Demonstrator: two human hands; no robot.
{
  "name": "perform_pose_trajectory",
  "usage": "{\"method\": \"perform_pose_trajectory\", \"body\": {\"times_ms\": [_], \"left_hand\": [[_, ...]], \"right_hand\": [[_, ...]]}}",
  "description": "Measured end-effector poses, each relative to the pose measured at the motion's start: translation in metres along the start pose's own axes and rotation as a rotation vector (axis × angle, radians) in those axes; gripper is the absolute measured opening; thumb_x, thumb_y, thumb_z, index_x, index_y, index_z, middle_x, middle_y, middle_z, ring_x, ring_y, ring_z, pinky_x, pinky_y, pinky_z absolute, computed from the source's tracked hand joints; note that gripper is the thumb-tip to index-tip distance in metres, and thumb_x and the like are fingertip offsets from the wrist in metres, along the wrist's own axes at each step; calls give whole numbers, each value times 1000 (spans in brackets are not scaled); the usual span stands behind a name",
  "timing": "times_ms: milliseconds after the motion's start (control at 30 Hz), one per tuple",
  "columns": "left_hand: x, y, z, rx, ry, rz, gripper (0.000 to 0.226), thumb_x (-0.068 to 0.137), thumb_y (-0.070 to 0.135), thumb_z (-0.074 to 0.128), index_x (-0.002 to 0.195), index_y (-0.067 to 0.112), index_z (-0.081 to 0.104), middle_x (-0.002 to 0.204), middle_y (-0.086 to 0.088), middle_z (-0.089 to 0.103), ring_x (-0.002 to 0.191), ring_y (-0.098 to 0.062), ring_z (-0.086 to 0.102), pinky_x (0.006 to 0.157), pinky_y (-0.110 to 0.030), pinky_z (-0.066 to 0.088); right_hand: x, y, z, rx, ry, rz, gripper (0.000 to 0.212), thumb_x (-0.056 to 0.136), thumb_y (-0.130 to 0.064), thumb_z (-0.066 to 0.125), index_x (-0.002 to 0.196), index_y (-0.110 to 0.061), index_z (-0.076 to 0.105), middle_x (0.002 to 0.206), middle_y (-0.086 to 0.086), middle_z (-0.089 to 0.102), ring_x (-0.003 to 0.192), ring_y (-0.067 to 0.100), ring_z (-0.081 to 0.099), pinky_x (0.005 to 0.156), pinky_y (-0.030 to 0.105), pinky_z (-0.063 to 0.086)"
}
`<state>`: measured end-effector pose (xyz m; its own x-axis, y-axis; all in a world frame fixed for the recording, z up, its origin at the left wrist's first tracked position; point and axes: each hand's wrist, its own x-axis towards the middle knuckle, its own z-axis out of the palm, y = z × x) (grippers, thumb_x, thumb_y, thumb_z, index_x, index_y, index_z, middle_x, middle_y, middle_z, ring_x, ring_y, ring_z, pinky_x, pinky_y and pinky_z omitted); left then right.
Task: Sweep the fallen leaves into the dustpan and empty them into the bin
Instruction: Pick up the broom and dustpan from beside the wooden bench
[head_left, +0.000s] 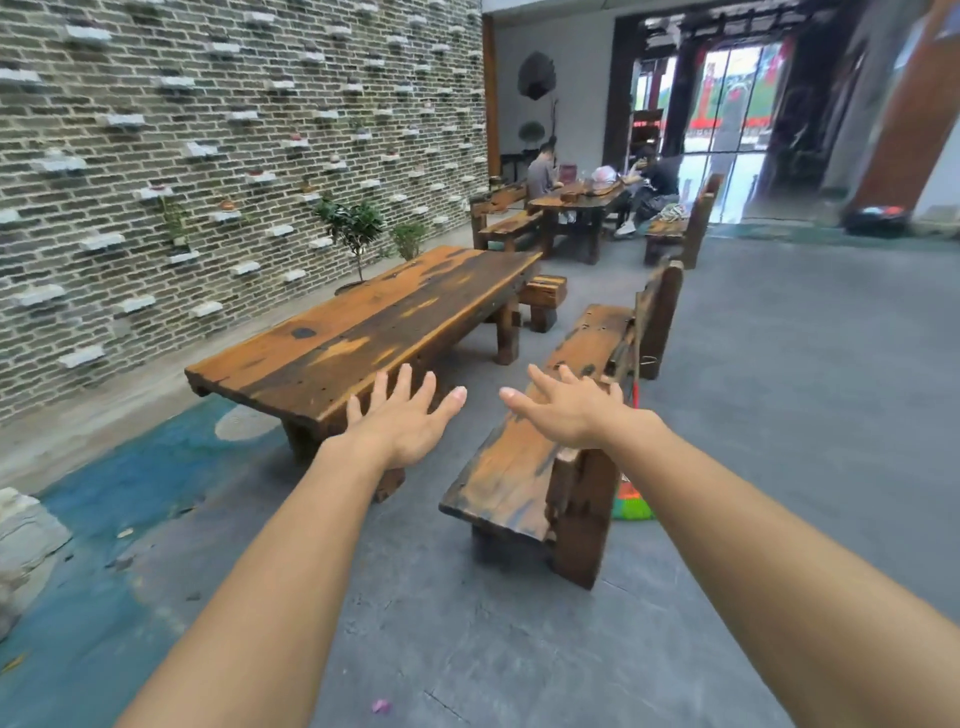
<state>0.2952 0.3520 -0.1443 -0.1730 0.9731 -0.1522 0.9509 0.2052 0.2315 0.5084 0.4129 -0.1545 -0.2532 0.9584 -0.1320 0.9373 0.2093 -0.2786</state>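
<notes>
Both arms reach straight out in front, bare and long. The left hand (405, 415) is held up in the air with its back facing up. Its fingers are straight and spread wide, and it holds nothing. The right hand (566, 410) is just beside it, a small gap apart. It too is flat, with fingers spread and the thumb pointing at the left hand. It holds nothing.

Past the left hand stands a long wooden table (363, 332). Under the right hand is a wooden bench (524, 467).

A broom (630, 506) leans on the far side of the bench, its green and red bristles on the grey floor (779, 415). A few small leaves (124, 532) lie on the blue part of the floor on the left. A pink petal (381, 705) lies between the arms.
</notes>
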Motion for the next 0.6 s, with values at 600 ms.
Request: {"method": "perform_pose_trajectory", "body": {"times_ms": [600], "left_hand": [[191,216,125,52,-236,232,84,77,84,2,151,44,6,162,6,-15,148,-25,-20,117,-59,-9]], "right_hand": [[105,237,16,95,-55,289,98,71,-92,8,154,-40,8,163,10,10,149,33,13,112,65,3]]}}
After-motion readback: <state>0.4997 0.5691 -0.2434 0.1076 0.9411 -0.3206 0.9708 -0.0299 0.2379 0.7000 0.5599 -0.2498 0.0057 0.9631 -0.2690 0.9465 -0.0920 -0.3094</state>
